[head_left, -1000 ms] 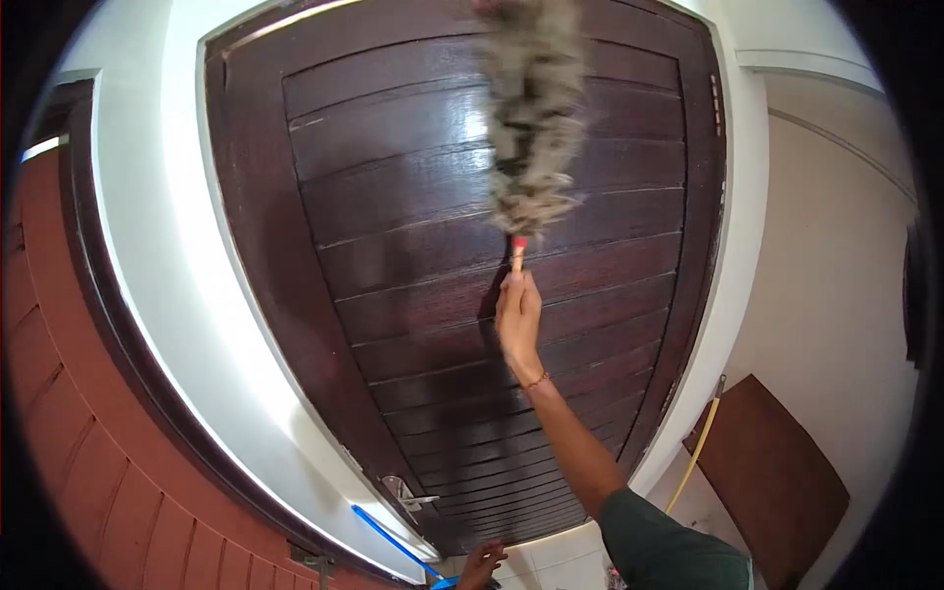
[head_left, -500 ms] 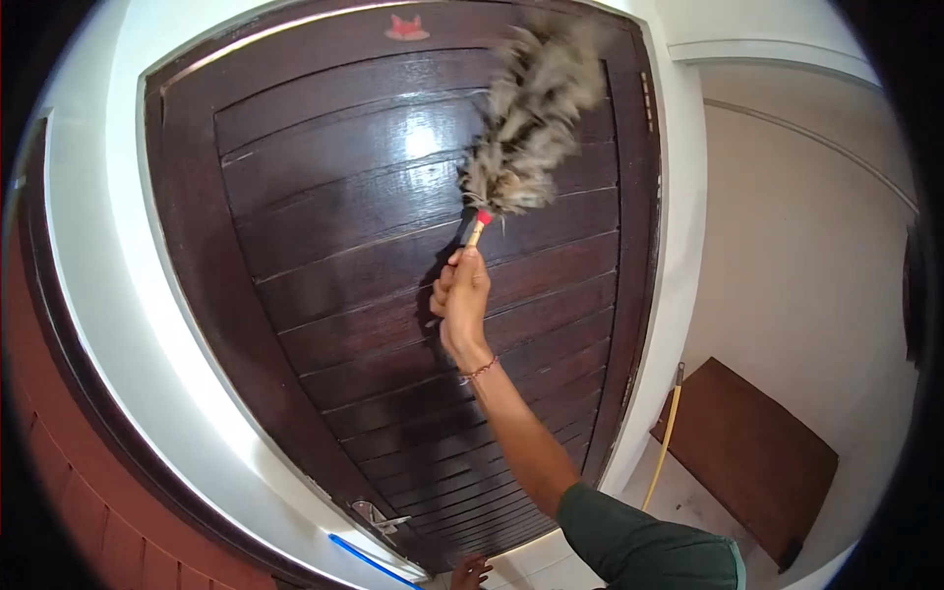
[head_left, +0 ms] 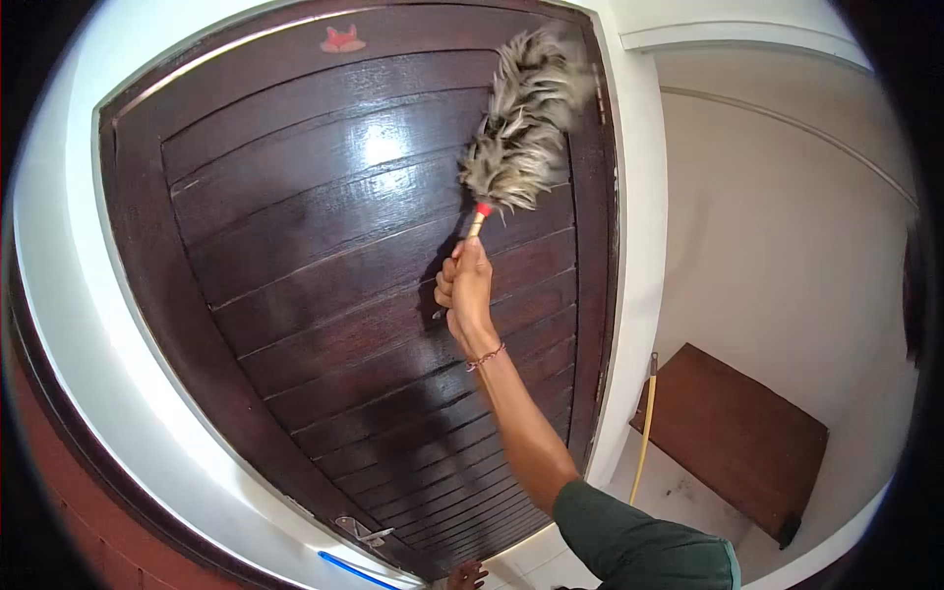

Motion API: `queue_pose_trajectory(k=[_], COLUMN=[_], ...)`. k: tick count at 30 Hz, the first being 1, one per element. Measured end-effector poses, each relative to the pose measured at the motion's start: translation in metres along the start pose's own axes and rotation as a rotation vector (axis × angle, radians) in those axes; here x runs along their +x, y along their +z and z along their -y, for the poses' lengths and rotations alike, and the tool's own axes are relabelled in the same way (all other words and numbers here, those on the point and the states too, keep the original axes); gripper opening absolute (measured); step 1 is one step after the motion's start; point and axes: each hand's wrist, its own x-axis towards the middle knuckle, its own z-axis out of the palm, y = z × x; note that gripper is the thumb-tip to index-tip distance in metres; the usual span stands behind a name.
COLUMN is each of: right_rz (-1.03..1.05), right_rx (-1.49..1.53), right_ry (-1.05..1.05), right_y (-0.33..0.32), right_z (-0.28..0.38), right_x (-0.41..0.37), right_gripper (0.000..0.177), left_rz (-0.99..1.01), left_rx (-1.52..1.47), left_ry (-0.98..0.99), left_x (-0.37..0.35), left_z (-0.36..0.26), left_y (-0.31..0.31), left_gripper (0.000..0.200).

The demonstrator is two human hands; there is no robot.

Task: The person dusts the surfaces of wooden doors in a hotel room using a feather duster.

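Note:
My right hand (head_left: 466, 285) is closed around the light handle of a feather duster (head_left: 521, 128), just below its red collar. The duster's grey-brown feathers point up and lie over the upper right part of a dark wooden door (head_left: 334, 246), near its hinge side. A cord bracelet circles my right wrist, and a dark green sleeve covers the upper arm. Low at the bottom edge, my left hand (head_left: 467, 575) shows only in part, its fingers apart and nothing seen in them.
A fox-face sticker (head_left: 342, 39) is on the door's top rail, and a metal handle (head_left: 362, 532) sits low on the left. To the right are a brown board (head_left: 733, 433) and a yellow pole (head_left: 643, 442). A blue strip (head_left: 356, 569) lies at the bottom left.
The view has turned to the right, so the door sits further left in it. Against the door, the duster and my right hand have shifted right, toward the hinge edge.

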Motion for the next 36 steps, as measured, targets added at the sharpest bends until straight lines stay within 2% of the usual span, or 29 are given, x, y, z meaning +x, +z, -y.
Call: queue_pose_trajectory(k=[1, 3, 6, 7, 9, 11, 13, 15, 16, 17, 18, 19, 22, 23, 25, 27, 28, 29, 31, 33, 34, 36], right_rz=[0.029, 0.172, 0.283, 0.226, 0.042, -0.128, -0.095, 0.105, 0.254, 0.329, 0.308, 0.285, -0.102, -0.162, -0.116, 0.087, 0.199, 0.242, 0.159, -0.086, -0.131, -0.116], right_rx=[-0.089, -0.588, -0.907, -0.836, -0.464, -0.076, -0.148, -0.545, -0.784, -0.903, -0.863, -0.820, -0.177, -0.119, -0.137, -0.637, -0.840, -0.928, -0.937, -0.529, -0.226, -0.052], right_ry=[0.014, -0.228, -0.598, -0.587, -0.131, -0.076, -0.074, -0.109, -0.305, -0.397, -0.333, -0.269, -0.039, -0.100, -0.038, -0.083, -0.238, -0.269, -0.451, -0.067, -0.005, 0.032], right_y=[-0.005, -0.029, -0.057, -0.066, -0.059, -0.063, -0.065, -0.072, -0.080, -0.094, -0.098, -0.101, -0.099, -0.101, -0.095, -0.110, -0.120, -0.120, -0.136, -0.126, -0.128, -0.122], right_z=[0.002, -0.012, -0.010, -0.007, 0.041, 0.060, 0.072, 0.070, 0.063, 0.058, 0.060, 0.062, 0.076, 0.071, 0.071, 0.060, 0.053, 0.057, 0.049, 0.064, 0.062, 0.057], right_x=[0.001, 0.014, 0.034, 0.045, 0.032, 0.042, 0.043, 0.035, 0.045, 0.050, 0.049, 0.048, 0.039, 0.040, 0.029, 0.027, 0.033, 0.030, 0.038, 0.020, 0.019, 0.005], right_gripper=[0.031, 0.032, 0.034, 0.034, 0.034, 0.033, 0.034, 0.033, 0.032, 0.033, 0.032, 0.032, 0.031, 0.030, 0.033, 0.037, 0.037, 0.035, 0.036, 0.035, 0.034, 0.033], left_rz=[-0.017, -0.037, -0.051, -0.048, -0.036, -0.018, 0.016, 0.024, 0.010, -0.005, 0.060, 0.070, 0.099, 0.104, 0.115, 0.115, 0.116, 0.100, 0.061, 0.102, 0.121, 0.106], left_rx=[-0.021, -0.064, -0.105, -0.102, -0.087, -0.057, -0.041, -0.056, -0.078, -0.098, -0.034, -0.022, 0.025, 0.041, 0.073, 0.079, 0.085, 0.057, 0.003, -0.023, -0.039, -0.004], left_ry=[-0.030, -0.067, -0.085, -0.083, -0.053, 0.012, -0.006, -0.036, -0.060, -0.089, 0.011, -0.027, -0.091, -0.034, 0.082, 0.082, 0.075, 0.021, -0.086, -0.013, 0.026, 0.019], left_x=[-0.006, -0.015, -0.020, -0.016, -0.014, -0.012, -0.005, -0.004, -0.018, -0.026, -0.022, -0.016, 0.020, 0.027, 0.034, 0.040, 0.040, 0.035, 0.023, 0.026, 0.028, 0.023], left_z=[-0.008, -0.020, -0.021, -0.015, -0.011, -0.016, -0.010, -0.016, -0.026, -0.030, -0.012, -0.009, 0.015, 0.024, 0.038, 0.043, 0.045, 0.041, 0.033, 0.046, 0.053, 0.040], left_y=[0.006, 0.015, 0.020, 0.018, 0.019, 0.019, 0.012, 0.017, 0.025, 0.030, 0.023, 0.023, 0.014, 0.011, 0.007, 0.005, 0.003, 0.006, 0.011, 0.005, 0.002, 0.007], left_gripper=[0.054, 0.056, 0.060, 0.061, 0.063, 0.065, 0.065, 0.066, 0.066, 0.066, 0.068, 0.068, 0.067, 0.067, 0.067, 0.065, 0.064, 0.062, 0.059, 0.057, 0.057, 0.057])
